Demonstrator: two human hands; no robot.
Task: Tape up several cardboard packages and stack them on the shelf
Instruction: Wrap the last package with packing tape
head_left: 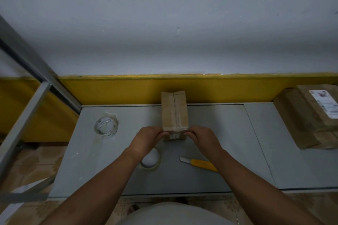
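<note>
Smooth grey tabletop (210,170) spans view. Small brown taped cardboard box (174,113) sits mid-tabletop. Forearms extended; left grip (147,138) and right grip (204,139), fingers curled, clasp box's near end from both sides. Clear glossy tape roll (106,127) lies left.

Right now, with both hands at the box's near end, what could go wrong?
The yellow knife lies close beside the right forearm, its blade seemingly out; drawing that arm back could brush it. The near tape roll sits under the left wrist and might get knocked or dragged when the left hand lifts off the cardboard box.
</note>
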